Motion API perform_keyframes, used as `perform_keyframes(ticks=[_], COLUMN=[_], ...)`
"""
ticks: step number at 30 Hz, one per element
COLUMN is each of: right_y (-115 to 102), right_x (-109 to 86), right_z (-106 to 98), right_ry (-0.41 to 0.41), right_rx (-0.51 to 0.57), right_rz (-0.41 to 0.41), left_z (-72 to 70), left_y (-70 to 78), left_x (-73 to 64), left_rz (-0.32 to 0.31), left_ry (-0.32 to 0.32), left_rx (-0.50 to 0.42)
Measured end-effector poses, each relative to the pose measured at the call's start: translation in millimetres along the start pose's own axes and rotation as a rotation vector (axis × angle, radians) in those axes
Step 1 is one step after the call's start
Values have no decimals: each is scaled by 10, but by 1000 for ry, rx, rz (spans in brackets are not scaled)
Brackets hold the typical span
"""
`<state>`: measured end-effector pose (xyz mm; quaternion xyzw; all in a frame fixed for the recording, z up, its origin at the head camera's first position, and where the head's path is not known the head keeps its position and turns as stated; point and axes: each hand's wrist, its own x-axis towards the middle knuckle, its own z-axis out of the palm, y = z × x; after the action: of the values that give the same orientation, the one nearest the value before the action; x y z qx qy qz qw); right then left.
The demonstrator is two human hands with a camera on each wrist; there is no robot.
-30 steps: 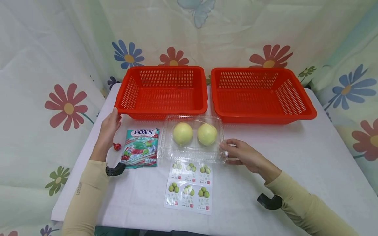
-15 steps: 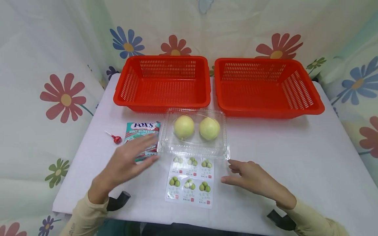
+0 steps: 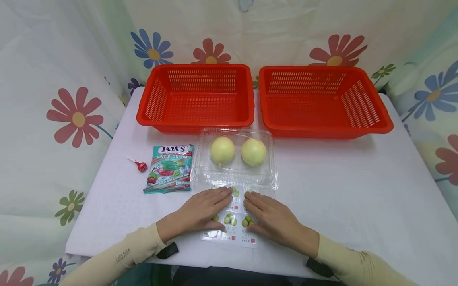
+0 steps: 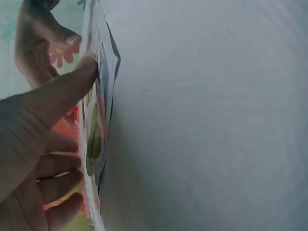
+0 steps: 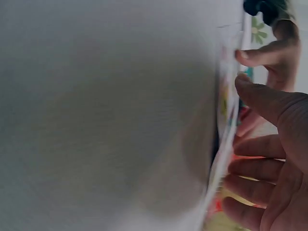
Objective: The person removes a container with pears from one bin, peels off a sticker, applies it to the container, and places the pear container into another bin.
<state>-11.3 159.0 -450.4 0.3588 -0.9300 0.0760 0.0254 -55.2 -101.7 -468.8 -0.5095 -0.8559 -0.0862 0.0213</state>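
A sheet of pear-picture stickers (image 3: 230, 238) lies flat on the white table, partly hidden under both hands. My left hand (image 3: 200, 212) rests over its left side with fingers extended. Over the right side lies my right hand (image 3: 275, 218), its fingers also extended and pointing towards the left hand. In the left wrist view the left thumb (image 4: 72, 84) is at the sheet's surface. Just behind the sheet sits a clear plastic clamshell box (image 3: 234, 176), closed over two round yellow-green pears (image 3: 222, 150), the other pear (image 3: 253, 152) being on the right.
Two red plastic baskets stand at the back, a left basket (image 3: 195, 124) and a right basket (image 3: 325, 133). Left of the clamshell lie a Fox's candy bag (image 3: 169, 169) and a red lollipop (image 3: 141, 167). A flowered curtain (image 3: 279, 31) hangs behind the table.
My left hand has left the left basket's corner and my right hand the clamshell's side. Both have moved in over the sticker sheet. The view has tilted down slightly.
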Motion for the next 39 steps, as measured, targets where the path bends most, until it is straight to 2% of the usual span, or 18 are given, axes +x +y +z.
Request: perform_keyframes(ticks=[5, 9, 12, 16, 21, 27, 34, 39], right_y=[66, 85, 78, 75, 103, 140, 154, 118], right_x=[38, 39, 32, 15, 17, 60, 127, 192], right_z=[76, 86, 104, 139, 108, -31, -229, -320], right_ry=[-65, -92, -65, 15, 120, 224, 299, 328], right_rx=[-74, -61, -49, -64, -45, 35, 104, 98], right_rz=[-4, 15, -6, -54, -77, -113, -153, -182], left_z=[18, -2, 3, -2, -81, -258, -524, -619], left_y=[-13, 6, 27, 58, 34, -37, -81, -67], left_x=[48, 58, 38, 11, 35, 62, 152, 229], left_rz=[-33, -52, -55, -53, -76, -86, -115, -103], left_ry=[-24, -35, -38, -39, 1, 32, -4, -37], left_rx=[81, 98, 86, 53, -69, -249, -456, -570])
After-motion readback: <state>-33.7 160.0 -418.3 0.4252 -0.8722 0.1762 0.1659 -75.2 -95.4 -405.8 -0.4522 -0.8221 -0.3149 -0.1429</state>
